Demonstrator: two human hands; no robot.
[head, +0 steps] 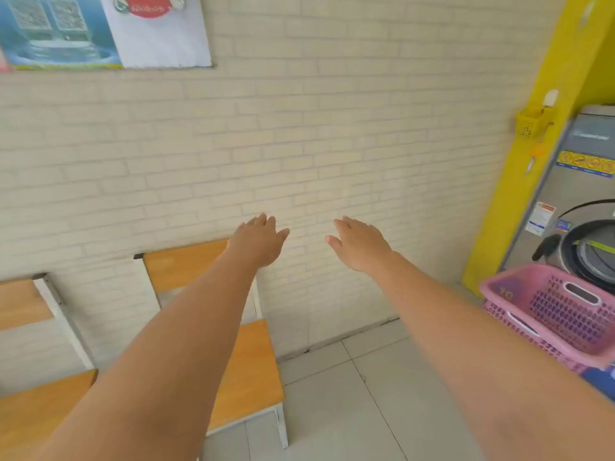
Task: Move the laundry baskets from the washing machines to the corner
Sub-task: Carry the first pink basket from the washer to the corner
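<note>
Your left hand and right hand reach out at mid-frame toward the brick wall, both spread wide with loose fingers and holding nothing. The pink baskets sit stacked at the right edge of the frame, on the floor in front of the washer, well apart from your hands. Two wooden chairs stand at lower left against the wall.
</note>
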